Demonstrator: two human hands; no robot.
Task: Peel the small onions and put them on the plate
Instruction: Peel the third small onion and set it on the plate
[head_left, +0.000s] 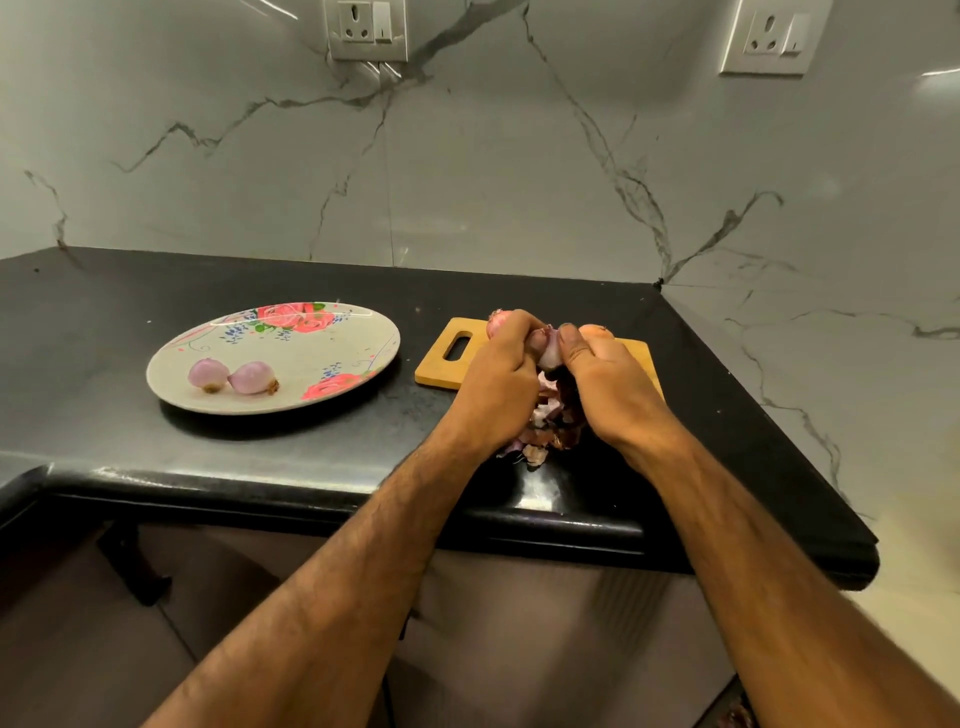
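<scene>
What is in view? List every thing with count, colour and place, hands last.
plate: one, floral grey, counter left
peeled onions: two, pale purple, on the plate
cutting board: one, wooden, right of plate
held onion: one, purple-white, between both hands
unpeeled onions: two, reddish and orange, behind the hands
peels: pile, purple, under the hands
counter: one, black, below wall
sockets: two, white, on the wall
left hand: grips the held onion
right hand: grips the held onion
</scene>
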